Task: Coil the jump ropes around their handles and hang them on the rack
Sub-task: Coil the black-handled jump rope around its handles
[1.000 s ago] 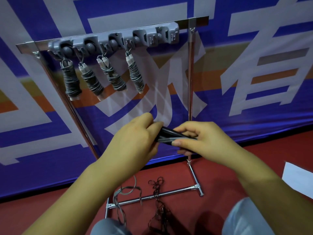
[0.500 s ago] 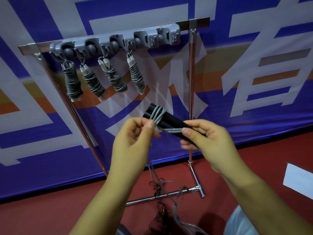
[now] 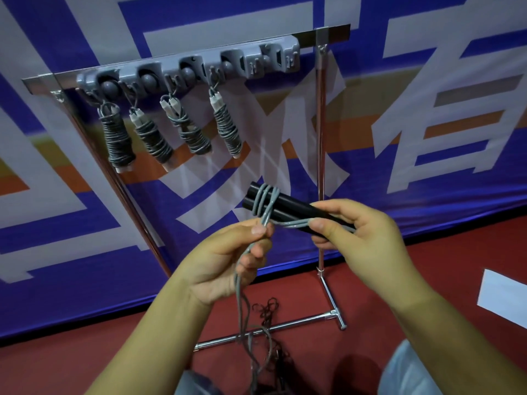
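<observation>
the right hand (image 3: pixel 362 238) is gripping two black handles (image 3: pixel 285 208) side by side, fingers curled round them, in front of the rack (image 3: pixel 188 68) and lower than its hooks. the left hand (image 3: pixel 228 263) is pinching the grey rope (image 3: pixel 266 201) between thumb and finger, just under the handles. a few turns of rope are sitting round the far end of the handles. the loose rope is hanging down toward the rack's bottom bar (image 3: pixel 271 329); where it is ending is hard to see. four coiled ropes (image 3: pixel 171 132) are hanging on the rack's left hooks.
</observation>
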The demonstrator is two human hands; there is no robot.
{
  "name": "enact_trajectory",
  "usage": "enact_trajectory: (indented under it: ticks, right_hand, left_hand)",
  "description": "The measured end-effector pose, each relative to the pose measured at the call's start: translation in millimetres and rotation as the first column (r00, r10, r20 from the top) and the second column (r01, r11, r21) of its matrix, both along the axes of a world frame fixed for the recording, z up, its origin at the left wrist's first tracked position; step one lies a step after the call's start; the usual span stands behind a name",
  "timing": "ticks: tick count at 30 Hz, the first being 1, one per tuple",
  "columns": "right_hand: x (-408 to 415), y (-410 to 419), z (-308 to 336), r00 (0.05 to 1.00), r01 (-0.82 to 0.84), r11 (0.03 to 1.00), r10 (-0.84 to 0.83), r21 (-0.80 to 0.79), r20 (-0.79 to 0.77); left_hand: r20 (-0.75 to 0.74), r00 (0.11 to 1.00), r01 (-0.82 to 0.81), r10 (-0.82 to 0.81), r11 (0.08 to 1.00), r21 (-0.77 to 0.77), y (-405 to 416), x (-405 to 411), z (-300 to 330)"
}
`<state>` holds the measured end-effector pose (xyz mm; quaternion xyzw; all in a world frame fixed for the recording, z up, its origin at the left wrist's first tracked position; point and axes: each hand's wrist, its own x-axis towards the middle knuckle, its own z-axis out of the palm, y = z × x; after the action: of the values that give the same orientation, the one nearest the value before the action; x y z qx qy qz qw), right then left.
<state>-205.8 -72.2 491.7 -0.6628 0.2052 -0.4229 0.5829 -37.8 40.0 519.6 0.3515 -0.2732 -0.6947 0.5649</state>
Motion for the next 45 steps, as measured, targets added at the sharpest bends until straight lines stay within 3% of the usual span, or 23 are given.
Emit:
enact_trajectory:
  ticks: [2, 4, 10, 19, 25, 31, 37, 40, 43, 45]
  right_hand:
    - [2, -1, 0, 1.0, 0.007, 1.0, -0.007, 0.006, -0.003]
    - [3, -3, 0, 1.0, 0.023, 1.0, -0.023, 0.002, -0.005]
    - [0, -6, 0, 0.999, 0.044, 0.999, -0.044, -0.013, -0.022]
    - [-1, -6, 3, 1.0, -0.012, 0.995, 0.01, 0.095, 0.018]
    - [-4, -4, 8, 0.993, -0.066, 0.982, 0.046, 0.178, 0.111]
    - [-10, -10, 8, 0.966, -0.231, 0.96, 0.207, 0.158, 0.156]
    - [-10, -20, 15, 0.902, -0.432, 0.874, 0.41, 0.224, 0.139]
    - [-11, -24, 16, 0.856, -0.512, 0.826, 0.512, 0.235, 0.065]
    - [-17, -28, 24, 0.794, -0.586, 0.787, 0.605, 0.194, -0.053]
    - [-21, -31, 31, 0.735, -0.638, 0.752, 0.658, 0.164, -0.161]
  left_hand:
    - [-0.164, 0.982, 0.091, -0.092, 0.996, -0.014, -3, 0, 0]
    - [-0.223, 0.97, 0.092, -0.092, 0.996, -0.011, -5, -2, 0]
    - [0.024, 0.999, -0.037, 0.038, 0.998, -0.051, -6, -1, -7]
    - [0.187, 0.958, -0.201, 0.216, 0.975, -0.096, -3, -12, -1]
    - [0.454, 0.777, -0.348, 0.436, 0.898, -0.268, 5, -13, 0]
    - [0.667, 0.541, -0.381, 0.512, 0.856, -0.348, 11, -7, 9]
    - [0.819, 0.407, -0.243, 0.404, 0.912, -0.33, 11, 3, 12]
    - [0.886, 0.321, -0.152, 0.335, 0.941, -0.301, 8, -1, 18]
    - [0.929, 0.144, -0.046, 0.342, 0.94, -0.339, 7, 3, 16]
    - [0.936, 0.108, 0.0, 0.336, 0.941, -0.338, 6, 6, 11]
